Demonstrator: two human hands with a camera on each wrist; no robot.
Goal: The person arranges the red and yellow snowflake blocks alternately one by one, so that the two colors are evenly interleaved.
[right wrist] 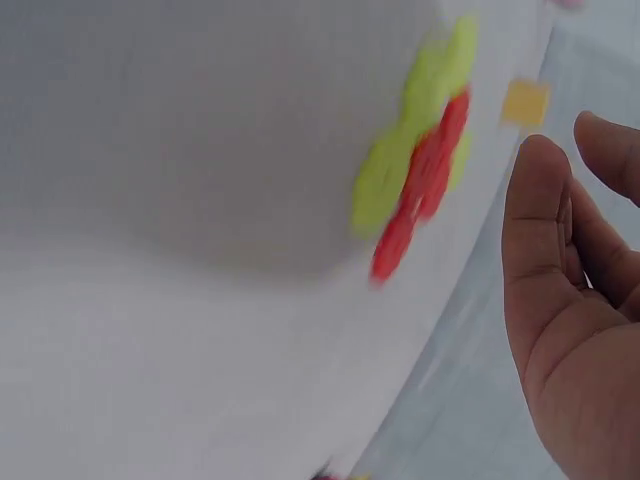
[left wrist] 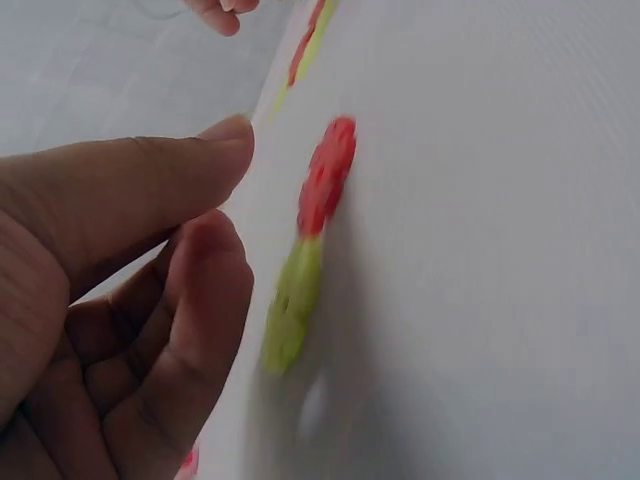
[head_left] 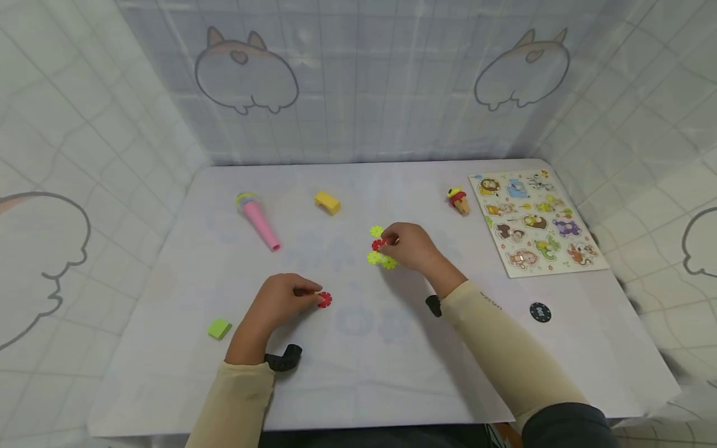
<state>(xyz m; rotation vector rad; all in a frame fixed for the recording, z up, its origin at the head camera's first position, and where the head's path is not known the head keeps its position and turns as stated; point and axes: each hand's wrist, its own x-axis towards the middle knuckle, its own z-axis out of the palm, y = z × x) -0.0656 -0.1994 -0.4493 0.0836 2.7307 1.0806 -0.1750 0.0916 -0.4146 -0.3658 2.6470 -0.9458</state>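
Note:
My left hand (head_left: 282,302) is at a red notched plastic disc (head_left: 324,300) on the white table. In the left wrist view, that red disc (left wrist: 327,177) joins a yellow-green disc (left wrist: 292,305); thumb and forefinger are close together beside the pair, with nothing between them. My right hand (head_left: 411,246) is over a cluster of yellow-green notched discs (head_left: 374,257) and a red one (head_left: 378,244). The right wrist view has red discs (right wrist: 430,175) lying across yellow-green ones (right wrist: 382,180), and the loosely bent fingers (right wrist: 540,200) stand apart from them.
Behind are a pink-handled toy (head_left: 260,224), a yellow block (head_left: 327,203) and a small ice-cream-like toy (head_left: 459,200). An animal picture board (head_left: 506,252) lies at the right, with a black round chip (head_left: 540,312) in front. A green block (head_left: 220,328) is left of my left hand.

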